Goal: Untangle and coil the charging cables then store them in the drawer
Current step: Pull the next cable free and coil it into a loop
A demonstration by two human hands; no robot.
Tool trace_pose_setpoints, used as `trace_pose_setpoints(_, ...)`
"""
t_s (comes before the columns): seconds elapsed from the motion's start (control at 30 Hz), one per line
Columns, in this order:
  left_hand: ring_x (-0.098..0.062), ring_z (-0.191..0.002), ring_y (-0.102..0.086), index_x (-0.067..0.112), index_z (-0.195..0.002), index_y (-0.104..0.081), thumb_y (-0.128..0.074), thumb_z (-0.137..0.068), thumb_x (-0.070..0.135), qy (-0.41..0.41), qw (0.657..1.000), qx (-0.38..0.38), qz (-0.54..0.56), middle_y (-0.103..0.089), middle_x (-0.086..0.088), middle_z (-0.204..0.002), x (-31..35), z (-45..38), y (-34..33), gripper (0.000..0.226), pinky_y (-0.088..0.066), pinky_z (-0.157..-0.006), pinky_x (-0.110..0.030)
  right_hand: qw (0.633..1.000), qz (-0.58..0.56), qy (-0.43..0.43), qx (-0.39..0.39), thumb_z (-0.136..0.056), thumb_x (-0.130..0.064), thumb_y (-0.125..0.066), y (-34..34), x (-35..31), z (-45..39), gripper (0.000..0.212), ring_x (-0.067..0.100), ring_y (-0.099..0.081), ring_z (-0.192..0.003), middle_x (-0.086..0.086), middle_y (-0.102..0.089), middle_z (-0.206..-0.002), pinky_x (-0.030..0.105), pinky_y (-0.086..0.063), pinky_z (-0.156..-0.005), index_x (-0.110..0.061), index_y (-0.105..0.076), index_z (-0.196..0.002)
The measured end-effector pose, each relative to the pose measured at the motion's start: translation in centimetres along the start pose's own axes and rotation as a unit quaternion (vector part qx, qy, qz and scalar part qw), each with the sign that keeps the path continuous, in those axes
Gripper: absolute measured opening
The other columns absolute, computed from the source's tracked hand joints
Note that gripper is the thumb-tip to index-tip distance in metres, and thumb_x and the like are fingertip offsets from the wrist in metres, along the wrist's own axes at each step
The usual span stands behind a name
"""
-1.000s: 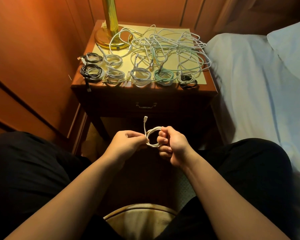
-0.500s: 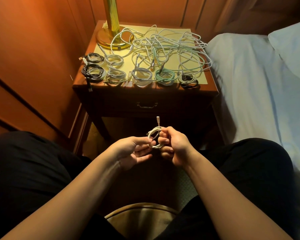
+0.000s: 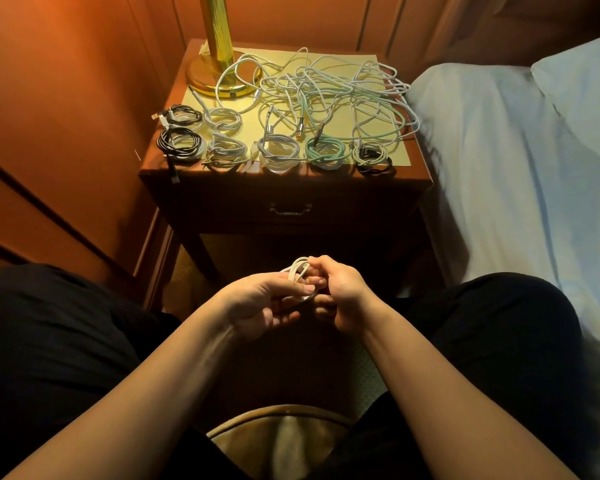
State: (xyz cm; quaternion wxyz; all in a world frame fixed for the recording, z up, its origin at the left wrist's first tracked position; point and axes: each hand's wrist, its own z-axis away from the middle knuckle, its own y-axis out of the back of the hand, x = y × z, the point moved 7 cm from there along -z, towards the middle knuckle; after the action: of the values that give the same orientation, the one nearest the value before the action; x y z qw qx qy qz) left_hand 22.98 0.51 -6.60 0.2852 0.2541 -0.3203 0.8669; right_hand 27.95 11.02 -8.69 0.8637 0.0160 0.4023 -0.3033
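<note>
Both hands' grip, left hand (image 3: 260,301) and right hand (image 3: 340,292), encloses white coiled cable (image 3: 298,268).

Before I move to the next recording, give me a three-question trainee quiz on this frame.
1. True or false: the nightstand drawer is shut.
2. Which coil sits second from the right in the front row? A) mint-green cable coil B) black cable coil C) red cable coil
3. Fill in: both the left hand and the right hand grip a coiled ____ cable.

Key: 1 true; 2 A; 3 white. The tangled cable pile lies behind the coils, beside the brass lamp base.
</note>
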Motion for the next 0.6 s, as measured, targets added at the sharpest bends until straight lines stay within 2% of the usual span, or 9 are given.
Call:
trace_pose_setpoints(0.1, -0.011, -0.088, -0.065, 0.019, -0.095, -0.081, -0.082, -0.074, 0.013, -0.030, 0.999, -0.025, 0.003, -0.073, 0.001, -0.097, 0.3, 0.2, -0.4, 0.022, -0.046, -0.078, -0.028, 0.998, -0.052, -0.026, -0.014, -0.109, -0.035, -0.041, -0.2, 0.2, 0.0, 0.042, 0.005, -0.023, -0.034, -0.009, -0.036, -0.053, 0.019, -0.021, -0.033, -0.022, -0.048, -0.069)
trace_pose_setpoints(0.2, -0.017, -0.098, -0.067, 0.016, -0.108, -0.079, -0.078, -0.082, 0.021, -0.070, 0.997, -0.036, 0.005, -0.074, -0.004, -0.107, 0.9, 0.2, -0.4, 0.026, -0.046, -0.083, -0.033, 0.992, -0.116, -0.043, -0.030, -0.108, -0.032, -0.042, -0.2, -0.2, 0.2, 0.044, 0.004, -0.021, -0.033, -0.010, -0.035, -0.052, 0.018, -0.018, -0.033, -0.023, -0.043, -0.066)
trace_pose_setpoints(0.33, -0.028, -0.113, -0.068, 0.013, -0.117, -0.075, -0.066, -0.094, 0.029, -0.114, 0.993, -0.003, -0.030, -0.073, -0.011, -0.122, 1.4, 0.4, -0.2, 0.030, -0.047, -0.090, -0.041, 0.997, -0.078, -0.005, -0.001, -0.108, -0.034, -0.042, 0.5, -0.8, 0.6, 0.045, 0.005, -0.025, -0.035, -0.010, -0.039, -0.051, 0.020, -0.022, -0.035, -0.025, -0.043, -0.064)
trace_pose_setpoints(0.43, -0.024, -0.103, -0.070, 0.014, -0.106, -0.078, -0.064, -0.097, 0.031, -0.165, 0.982, 0.053, -0.078, -0.076, -0.010, -0.112, 1.6, 0.8, 0.0, 0.024, -0.051, -0.084, -0.038, 0.998, -0.053, 0.015, 0.017, -0.107, -0.036, -0.043, 0.6, -0.8, 0.8, 0.045, 0.006, -0.025, -0.039, -0.008, -0.038, -0.055, 0.021, -0.022, -0.039, -0.024, -0.045, -0.064)
trace_pose_setpoints(0.53, -0.018, -0.094, -0.072, 0.017, -0.098, -0.079, -0.069, -0.092, 0.032, -0.191, 0.976, 0.055, -0.091, -0.078, -0.008, -0.103, 1.7, 1.2, -0.6, 0.019, -0.055, -0.079, -0.032, 0.999, -0.042, 0.020, 0.022, -0.108, -0.035, -0.043, 0.4, -0.9, 1.0, 0.045, 0.006, -0.024, -0.040, -0.007, -0.037, -0.057, 0.021, -0.023, -0.038, -0.023, -0.047, -0.064)
trace_pose_setpoints(0.6, -0.014, -0.087, -0.073, 0.017, -0.088, -0.080, -0.070, -0.092, 0.032, -0.210, 0.967, 0.092, -0.113, -0.078, -0.005, -0.093, 2.0, 1.4, -0.2, 0.019, -0.056, -0.078, -0.032, 0.999, -0.037, 0.016, 0.015, -0.108, -0.035, -0.041, 0.1, -0.8, 1.1, 0.045, 0.006, -0.022, -0.039, -0.008, -0.035, -0.057, 0.021, -0.022, -0.037, -0.023, -0.046, -0.064)
